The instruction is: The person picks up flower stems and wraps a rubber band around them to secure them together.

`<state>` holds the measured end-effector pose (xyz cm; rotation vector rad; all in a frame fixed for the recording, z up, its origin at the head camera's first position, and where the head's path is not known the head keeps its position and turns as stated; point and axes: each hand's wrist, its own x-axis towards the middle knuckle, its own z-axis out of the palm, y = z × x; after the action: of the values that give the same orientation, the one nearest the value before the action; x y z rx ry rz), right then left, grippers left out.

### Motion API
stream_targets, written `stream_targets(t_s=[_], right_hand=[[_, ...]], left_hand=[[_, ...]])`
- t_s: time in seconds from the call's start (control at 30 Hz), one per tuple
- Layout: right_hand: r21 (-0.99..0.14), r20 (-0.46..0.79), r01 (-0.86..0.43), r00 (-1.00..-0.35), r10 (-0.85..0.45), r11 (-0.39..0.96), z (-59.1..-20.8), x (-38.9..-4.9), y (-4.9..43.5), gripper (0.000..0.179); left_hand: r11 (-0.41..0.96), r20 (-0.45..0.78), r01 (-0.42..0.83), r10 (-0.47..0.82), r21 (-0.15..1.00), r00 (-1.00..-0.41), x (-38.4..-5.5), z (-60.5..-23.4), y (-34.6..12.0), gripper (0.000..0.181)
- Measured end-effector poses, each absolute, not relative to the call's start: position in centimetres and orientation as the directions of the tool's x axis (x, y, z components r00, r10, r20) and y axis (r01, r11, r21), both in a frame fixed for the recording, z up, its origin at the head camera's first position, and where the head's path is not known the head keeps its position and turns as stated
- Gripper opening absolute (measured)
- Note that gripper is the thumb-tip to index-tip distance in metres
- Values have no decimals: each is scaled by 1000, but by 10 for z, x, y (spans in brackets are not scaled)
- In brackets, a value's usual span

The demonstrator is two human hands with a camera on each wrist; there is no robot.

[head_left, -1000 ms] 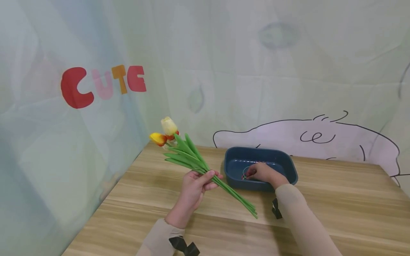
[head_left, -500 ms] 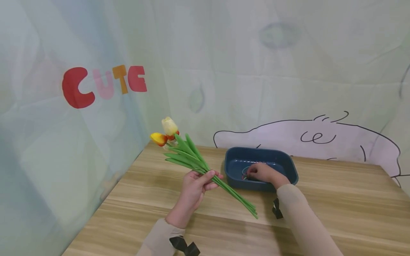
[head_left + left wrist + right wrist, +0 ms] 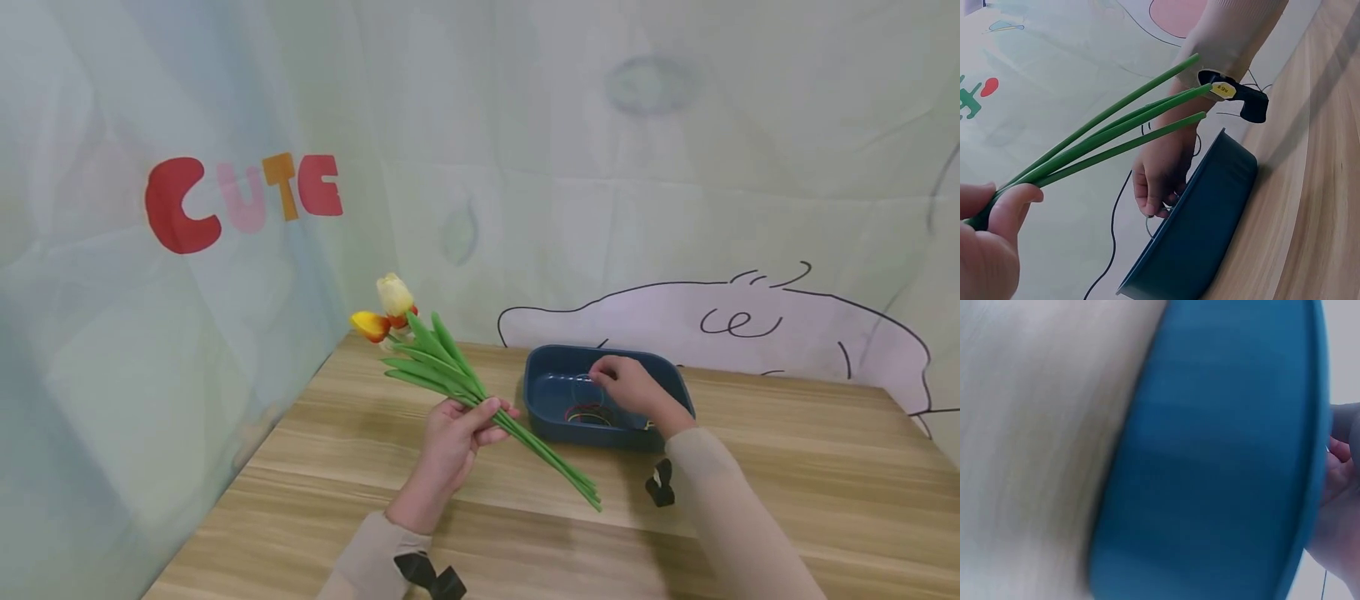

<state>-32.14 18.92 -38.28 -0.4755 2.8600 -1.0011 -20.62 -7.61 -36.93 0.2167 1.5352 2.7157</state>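
Observation:
My left hand grips a bunch of artificial tulips by the green stems, between thumb and fingers. One yellow-orange bloom and one cream bloom show at the upper left, and red ones sit partly hidden behind. The stem ends stick out past the hand in the left wrist view. Over the blue rectangular box, my right hand pinches a thin, pale green rubber band that hangs from the fingertips. More rubber bands, red and yellow among them, lie on the box floor.
The box stands on a wood-grain table, near its back edge. Behind it hangs a printed cloth backdrop. Black straps are on both wrists. The box wall fills much of the right wrist view.
My right hand has lifted from the box floor, up and slightly right, bringing the pale rubber band with it. The bands beneath now show. The left hand and tulips stay nearly still.

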Motion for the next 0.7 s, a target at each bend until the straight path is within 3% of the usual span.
stream_targets(t_s=[0.43, 0.7], right_hand=[[-613, 226, -421, -904, -362, 669, -342, -294, 194, 15], [-619, 269, -493, -864, -425, 611, -312, -264, 184, 12]], left_hand=[[-518, 96, 51, 60, 854, -994, -206, -365, -76, 23], [-525, 67, 57, 0, 849, -998, -207, -360, -80, 20]])
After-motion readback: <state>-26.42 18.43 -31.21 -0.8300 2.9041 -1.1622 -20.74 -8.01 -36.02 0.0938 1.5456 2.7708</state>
